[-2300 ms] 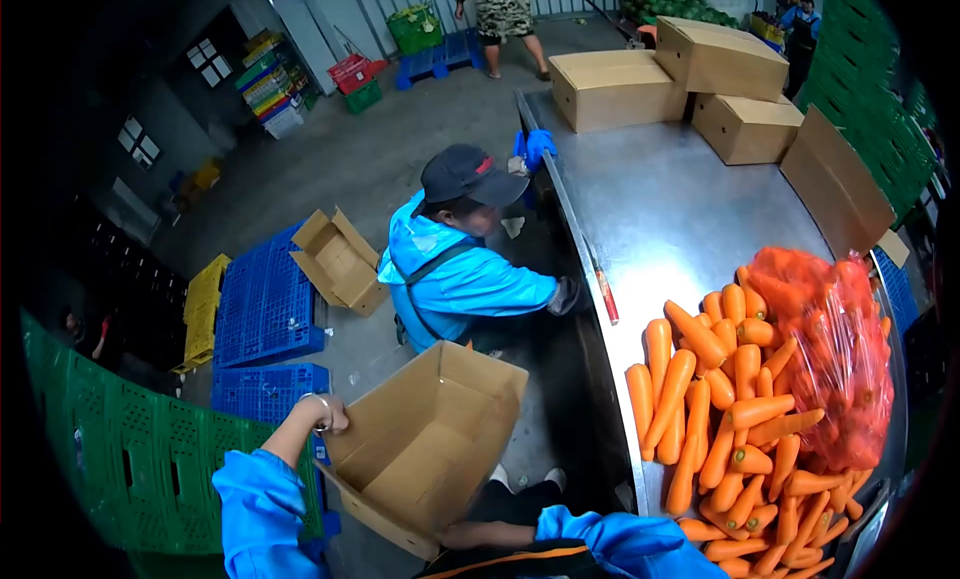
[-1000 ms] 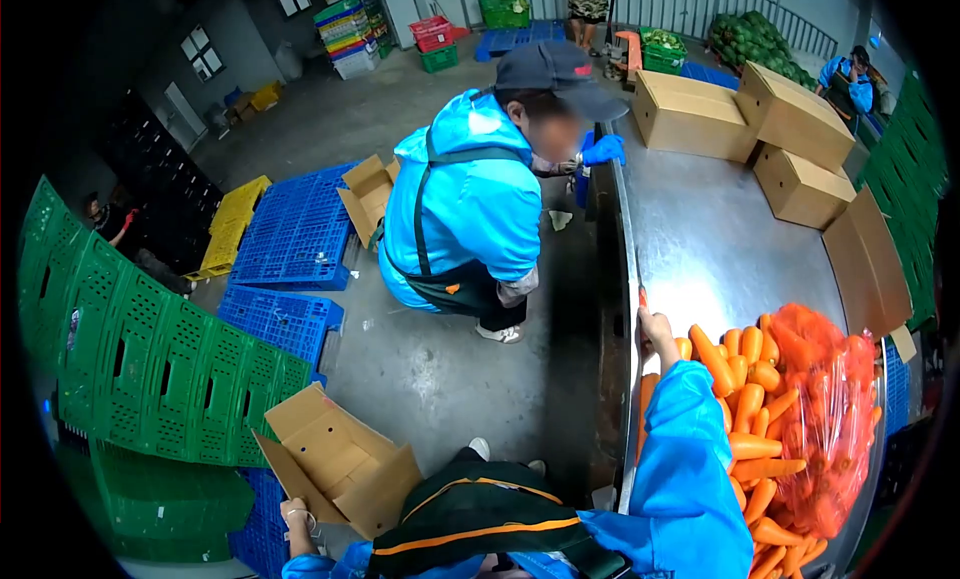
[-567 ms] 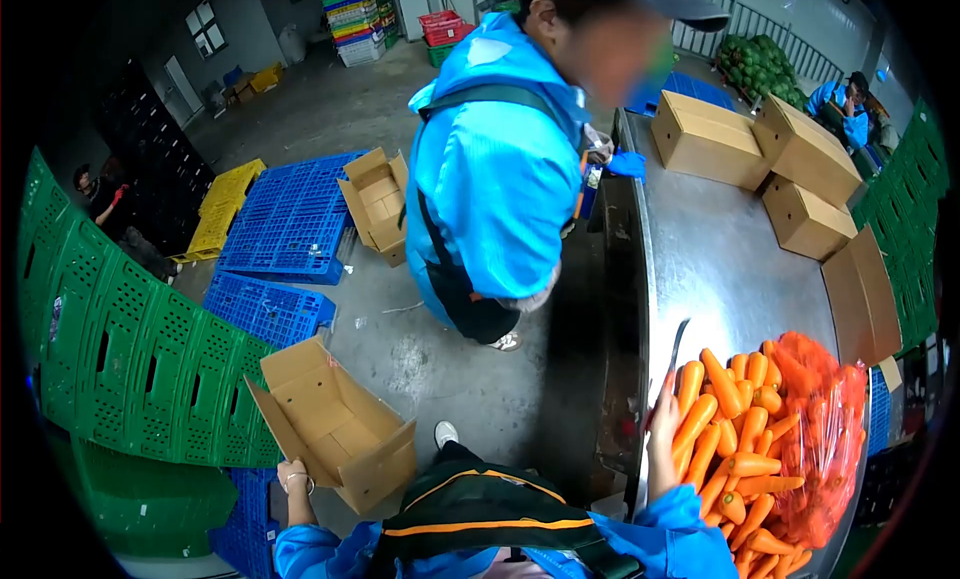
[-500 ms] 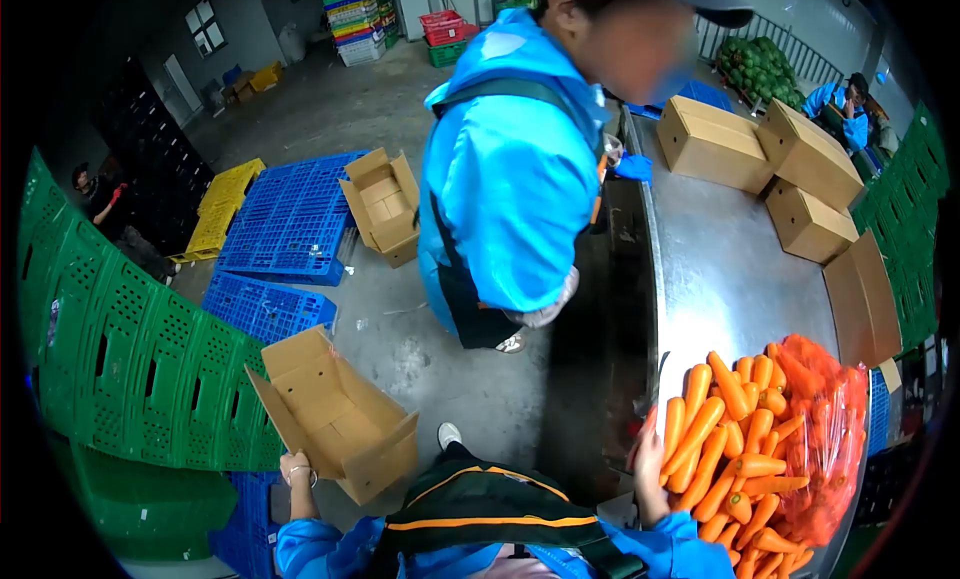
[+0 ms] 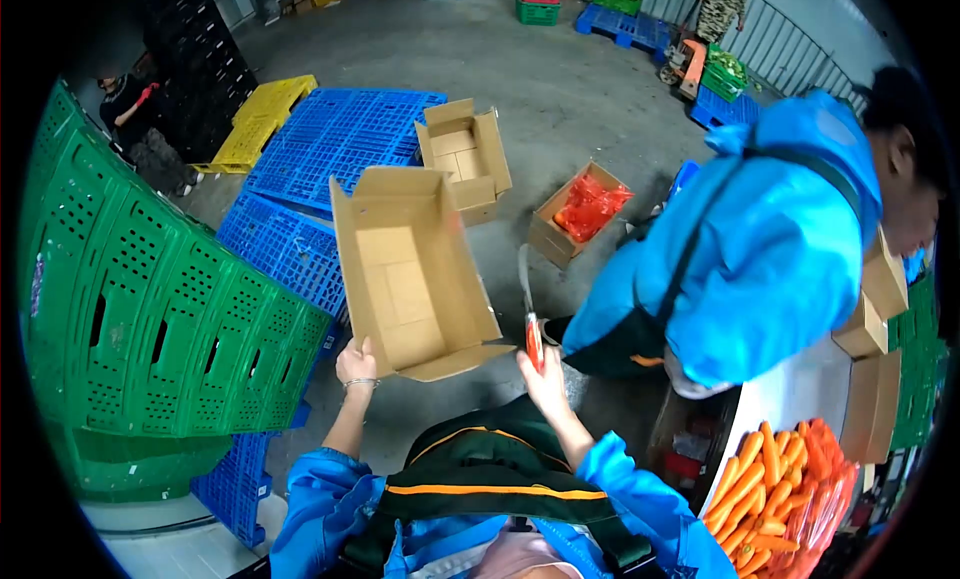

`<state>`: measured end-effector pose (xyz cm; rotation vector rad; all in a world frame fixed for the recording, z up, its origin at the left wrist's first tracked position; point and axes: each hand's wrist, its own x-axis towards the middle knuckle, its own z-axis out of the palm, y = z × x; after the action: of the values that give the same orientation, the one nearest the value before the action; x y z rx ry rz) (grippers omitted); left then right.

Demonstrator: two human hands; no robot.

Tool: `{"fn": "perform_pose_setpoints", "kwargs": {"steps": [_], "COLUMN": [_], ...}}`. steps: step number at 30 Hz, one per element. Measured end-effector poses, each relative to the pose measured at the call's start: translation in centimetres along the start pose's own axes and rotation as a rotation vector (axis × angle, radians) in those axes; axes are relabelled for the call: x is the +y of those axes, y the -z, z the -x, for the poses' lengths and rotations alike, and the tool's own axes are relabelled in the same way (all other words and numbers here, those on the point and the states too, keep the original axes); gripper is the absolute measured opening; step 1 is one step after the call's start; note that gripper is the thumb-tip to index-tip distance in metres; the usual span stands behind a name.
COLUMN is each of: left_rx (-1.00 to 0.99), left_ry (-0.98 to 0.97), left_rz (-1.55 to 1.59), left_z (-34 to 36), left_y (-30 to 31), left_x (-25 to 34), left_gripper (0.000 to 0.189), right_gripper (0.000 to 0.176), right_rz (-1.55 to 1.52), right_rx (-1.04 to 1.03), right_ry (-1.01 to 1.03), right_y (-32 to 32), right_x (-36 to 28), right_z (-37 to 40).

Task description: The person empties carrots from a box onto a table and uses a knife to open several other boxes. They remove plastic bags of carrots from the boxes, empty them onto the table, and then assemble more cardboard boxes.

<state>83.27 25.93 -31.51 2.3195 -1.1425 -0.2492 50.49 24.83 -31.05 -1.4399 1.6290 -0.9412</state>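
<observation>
My left hand [image 5: 357,365] is closed on the near left edge of an open cardboard box [image 5: 400,279], which is tilted so its bare inside faces me. In my right hand [image 5: 545,384] is a sickle [image 5: 534,344] with a red and white handle. Its thin curved blade points away from me, just right of the box. Loose carrots [image 5: 750,499], partly in a red mesh bag [image 5: 828,489], lie on the metal table [image 5: 790,379] at lower right.
Beside the table a co-worker in a blue jacket [image 5: 750,249] leans over. Another cardboard box [image 5: 465,159] and one holding a red bag [image 5: 592,207] stand on the floor. Blue pallets [image 5: 340,129] and green crates [image 5: 180,299] line the left side.
The box in my left hand has been raised and brought rightward in front of me. My right hand has left the carrots with the sickle. The co-worker has shifted right, toward the table.
</observation>
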Motion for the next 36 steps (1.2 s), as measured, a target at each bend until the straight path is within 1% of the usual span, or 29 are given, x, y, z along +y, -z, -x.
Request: {"fn": "perform_pose_setpoints", "kwargs": {"steps": [2, 4, 5, 6, 8, 10, 12, 14, 16, 17, 18, 19, 20, 21, 22, 24, 25, 26, 28, 29, 30, 32, 33, 34, 35, 36], "left_rx": [0.037, -0.005, -0.003, -0.052, -0.116, -0.217, -0.267, -0.246, -0.303, -0.324, -0.340, -0.347, -0.352, -0.382, -0.416, -0.389, -0.364, -0.399, -0.373, -0.497, -0.587, -0.761, -0.769, -0.891, -0.931, -0.971], "left_ry": [-0.065, -0.076, -0.118, -0.088, -0.126, -0.073, -0.146, -0.169, -0.170, -0.166, -0.168, -0.171, -0.181, -0.203, -0.221, -0.265, -0.314, -0.340, -0.422, -0.399, -0.425, -0.459, -0.543, -0.477, -0.508, -0.538], "left_rz": [0.083, 0.082, 0.118, 0.144, 0.147, 0.195, 0.177, 0.234, 0.228, 0.226, 0.225, 0.294, 0.294, 0.315, 0.336, 0.294, 0.336, 0.359, 0.418, 0.371, 0.369, 0.379, 0.376, 0.359, 0.406, 0.455], "left_z": [-2.0, -4.1, -5.3, -6.5, -8.6, -11.2, -13.9, -16.7, -20.5, -22.3, -23.8, -25.1, -26.2, -27.3, -28.0, -29.6, -30.5, -32.2, -35.6, -37.2, -38.6, -40.3, -40.2, -43.7, -45.3, -46.6], "left_y": [-0.9, -2.0, -3.6, -4.8, -7.0, -8.9, -11.5, -13.5, -15.1, -16.2, -17.2, -17.9, -19.0, -20.8, -22.5, -24.1, -24.9, -25.2, -27.2, -27.8, -28.6, -30.6, -32.6, -28.3, -26.8, -26.2], "left_x": [2.1, 4.7, 5.2, 6.4, 9.4, 13.1, 15.9, 18.9, 21.5, 22.6, 23.6, 25.0, 26.0, 26.7, 27.3, 29.4, 29.7, 30.4, 30.7, 30.6, 30.6, 31.1, 31.2, 34.0, 35.3, 36.0], "left_gripper": [0.023, 0.025, 0.028, 0.033, 0.038, 0.040, 0.038, 0.034, 0.031, 0.031, 0.031, 0.031, 0.030, 0.030, 0.030, 0.024, 0.021, 0.017, 0.018, 0.020, 0.022, 0.030, 0.044, 0.025, 0.027, 0.029], "right_gripper": [0.043, 0.049, 0.042, 0.036, 0.029, 0.026, 0.027, 0.029, 0.037, 0.046, 0.049, 0.048, 0.047, 0.041, 0.033, 0.037, 0.031, 0.025, 0.034, 0.031, 0.025, 0.022, 0.021, 0.020, 0.019, 0.020], "right_rz": [0.038, 0.081, 0.157, 0.167, 0.241, -0.021, -0.160, -0.141, 0.423, 0.784, 1.017, 0.838, 0.658, 0.239, -0.124, -0.039, -0.075, -0.176, -0.379, -0.219, -0.203, 0.020, -0.047, -0.037, -0.029, 0.117], "right_rx": [0.089, 0.077, 0.164, 0.181, 0.221, 0.111, 0.245, 0.218, 0.243, 0.326, 0.505, 0.353, 0.197, 0.035, 0.012, -0.144, -0.166, -0.181, -0.144, -0.127, -0.117, -0.016, 0.036, 0.065, 0.094, 0.068], "right_ry": [-0.092, -0.181, -0.169, -0.174, -0.293, -0.342, -0.419, -0.508, -0.366, -0.215, 0.087, -0.047, -0.185, -0.216, -0.093, -0.283, -0.376, -0.316, -0.362, -0.369, -0.448, -0.347, -0.329, -0.394, -0.460, -0.344], "right_y": [-2.8, -5.1, -6.6, -7.4, -7.0, -4.9, -4.1, -2.1, 0.1, 0.2, 0.3, 0.5, 0.4, -0.7, -3.6, -7.6, -10.2, -13.0, -17.4, -18.1, -18.6, -18.8, -18.4, -18.0, -17.5, -15.8], "right_x": [-0.2, 3.1, 6.0, 8.0, 7.8, 7.6, 9.0, 9.6, 8.4, 3.1, 3.1, 0.3, -3.7, -6.3, -10.9, -12.3, -13.2, -11.8, -13.3, -11.4, -10.7, -12.7, -9.3, -11.4, -13.6, -11.7], "right_z": [-5.1, -9.7, -12.0, -14.0, -17.3, -20.6, -23.4, -27.0, -31.3, -32.6, -34.0, -36.1, -38.1, -40.8, -43.1, -48.5, -51.0, -53.5, -57.2, -59.2, -61.0, -63.5, -64.6, -65.7, -66.8, -67.9]}}
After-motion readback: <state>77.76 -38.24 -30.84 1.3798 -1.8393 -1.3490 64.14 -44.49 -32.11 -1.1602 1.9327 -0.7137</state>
